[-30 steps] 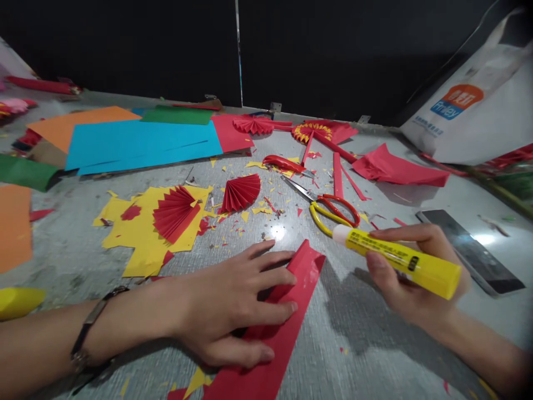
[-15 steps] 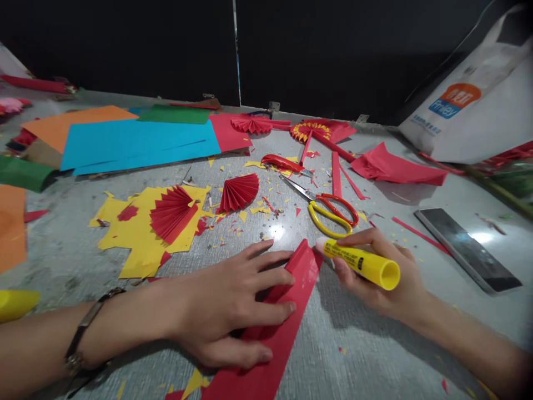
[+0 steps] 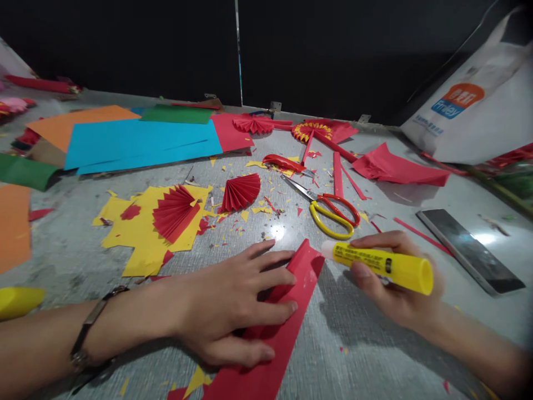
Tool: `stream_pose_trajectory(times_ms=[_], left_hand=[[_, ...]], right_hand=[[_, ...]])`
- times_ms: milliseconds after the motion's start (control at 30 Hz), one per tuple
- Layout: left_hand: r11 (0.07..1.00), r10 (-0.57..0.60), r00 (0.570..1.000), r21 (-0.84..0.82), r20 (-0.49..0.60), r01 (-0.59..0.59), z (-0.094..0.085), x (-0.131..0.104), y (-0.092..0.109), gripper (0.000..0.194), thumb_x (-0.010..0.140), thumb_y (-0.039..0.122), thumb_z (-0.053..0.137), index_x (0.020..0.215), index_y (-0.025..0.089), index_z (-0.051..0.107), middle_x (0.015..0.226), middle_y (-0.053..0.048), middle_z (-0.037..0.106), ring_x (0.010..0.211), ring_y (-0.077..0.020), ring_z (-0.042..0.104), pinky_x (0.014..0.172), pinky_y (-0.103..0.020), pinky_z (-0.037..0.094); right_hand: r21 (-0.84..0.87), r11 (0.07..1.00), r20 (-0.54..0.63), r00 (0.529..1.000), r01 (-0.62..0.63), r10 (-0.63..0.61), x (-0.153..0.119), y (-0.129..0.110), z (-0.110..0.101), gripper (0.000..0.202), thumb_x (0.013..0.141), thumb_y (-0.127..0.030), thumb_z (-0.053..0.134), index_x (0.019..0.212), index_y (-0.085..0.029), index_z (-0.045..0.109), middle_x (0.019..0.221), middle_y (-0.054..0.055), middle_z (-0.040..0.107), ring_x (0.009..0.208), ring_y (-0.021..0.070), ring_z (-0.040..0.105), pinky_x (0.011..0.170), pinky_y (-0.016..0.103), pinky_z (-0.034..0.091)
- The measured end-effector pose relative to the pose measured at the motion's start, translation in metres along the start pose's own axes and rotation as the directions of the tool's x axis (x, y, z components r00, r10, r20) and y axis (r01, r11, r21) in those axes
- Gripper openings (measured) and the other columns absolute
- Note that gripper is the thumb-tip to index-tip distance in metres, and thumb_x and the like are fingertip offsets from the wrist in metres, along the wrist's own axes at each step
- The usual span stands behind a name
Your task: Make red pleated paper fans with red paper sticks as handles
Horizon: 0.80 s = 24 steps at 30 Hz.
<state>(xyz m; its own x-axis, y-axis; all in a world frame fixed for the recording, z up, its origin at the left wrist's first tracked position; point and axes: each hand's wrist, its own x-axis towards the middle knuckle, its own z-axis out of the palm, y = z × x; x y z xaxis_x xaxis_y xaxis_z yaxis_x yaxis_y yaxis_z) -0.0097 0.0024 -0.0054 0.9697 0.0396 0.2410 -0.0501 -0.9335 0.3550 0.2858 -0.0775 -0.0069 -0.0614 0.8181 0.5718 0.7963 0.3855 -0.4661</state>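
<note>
Left hand [image 3: 237, 308], fingers spread apart, lies flat over red paper strip [image 3: 287, 333]. Right hand [image 3: 410, 305], fingers and thumb clamped on yellow glue stick [image 3: 378, 264], white tip at strip's far corner. Scissors [image 3: 311, 196] beyond right hand.

A narrow dark bracelet [image 3: 102, 301] circles the left wrist [image 3: 109, 329]; a slim, flat metallic plate [image 3: 94, 314] sits along its band, a small knobbly fitting [image 3: 79, 358] lies further round, and a thin dark cord end [image 3: 94, 378] trails loose; the left forearm [image 3: 139, 319] and right forearm [image 3: 472, 339] are bare; the fingers [image 3: 266, 313] are slender and tapering.
</note>
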Motion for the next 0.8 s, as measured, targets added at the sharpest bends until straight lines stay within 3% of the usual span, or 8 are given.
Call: stream_pose_trajectory(times_ms=[133,367,467,600,667,800], left_hand=[[1.0,0.0,1.0,0.007,-0.017,0.0,0.001,0.0,0.001,0.044,0.102,0.052,0.053,0.129,0.022,0.069,0.135,-0.015,0.068,0.139,-0.0414,0.052,0.127,-0.064,0.027],[1.0,0.011,1.0,0.008,-0.025,-0.011,0.001,-0.001,0.0,0.044,0.103,0.052,0.05,0.125,0.02,0.07,0.136,-0.016,0.068,0.138,-0.0418,0.052,0.126,-0.064,0.028],[1.0,0.008,1.0,0.008,-0.017,-0.008,0.0,-0.001,0.0,0.045,0.103,0.051,0.051,0.127,0.019,0.07,0.138,-0.016,0.067,0.139,-0.0424,0.051,0.125,-0.065,0.027],[1.0,0.011,1.0,0.01,-0.016,-0.011,0.001,-0.001,0.001,0.046,0.103,0.052,0.051,0.13,0.019,0.069,0.139,-0.017,0.066,0.138,-0.043,0.052,0.125,-0.067,0.027],[1.0,0.011,1.0,0.007,-0.021,-0.01,0.002,-0.001,0.001,0.045,0.102,0.052,0.052,0.129,0.02,0.069,0.138,-0.016,0.067,0.138,-0.0422,0.053,0.126,-0.066,0.027],[1.0,-0.005,0.999,0.004,-0.044,0.005,0.003,-0.001,0.001,0.041,0.099,0.053,0.057,0.127,0.024,0.069,0.132,-0.015,0.069,0.136,-0.0403,0.055,0.126,-0.063,0.031]], right_hand=[[-0.043,0.992,0.13,0.985,0.118,-0.112,0.003,-0.004,0.005,0.014,0.102,-0.04,0.062,0.106,-0.027,0.06,0.074,-0.004,0.077,0.047,0.0132,0.07,0.047,0.025,0.053],[-0.033,0.994,0.211,0.973,0.105,-0.096,0.002,0.004,0.01,0.014,0.102,-0.035,0.064,0.112,-0.026,0.059,0.078,-0.003,0.079,0.051,0.0142,0.073,0.05,0.024,0.056],[-0.094,0.987,0.158,0.981,0.128,-0.113,0.001,0.004,0.01,0.015,0.103,-0.039,0.063,0.111,-0.026,0.06,0.078,-0.003,0.079,0.05,0.014,0.072,0.05,0.024,0.055],[-0.167,0.984,-0.072,0.995,0.063,-0.075,-0.004,0.002,0.003,0.022,0.101,-0.047,0.065,0.107,-0.025,0.064,0.081,0.002,0.078,0.043,0.0127,0.065,0.04,0.025,0.048],[-0.15,0.988,-0.128,0.99,0.034,-0.053,-0.006,0.0,-0.003,0.026,0.099,-0.05,0.067,0.105,-0.025,0.066,0.082,0.004,0.078,0.042,0.0123,0.063,0.037,0.025,0.045],[-0.136,0.983,-0.031,0.991,0.122,-0.127,-0.004,-0.005,-0.006,0.02,0.101,-0.047,0.063,0.102,-0.026,0.064,0.073,0.0,0.076,0.042,0.013,0.065,0.038,0.025,0.048]])
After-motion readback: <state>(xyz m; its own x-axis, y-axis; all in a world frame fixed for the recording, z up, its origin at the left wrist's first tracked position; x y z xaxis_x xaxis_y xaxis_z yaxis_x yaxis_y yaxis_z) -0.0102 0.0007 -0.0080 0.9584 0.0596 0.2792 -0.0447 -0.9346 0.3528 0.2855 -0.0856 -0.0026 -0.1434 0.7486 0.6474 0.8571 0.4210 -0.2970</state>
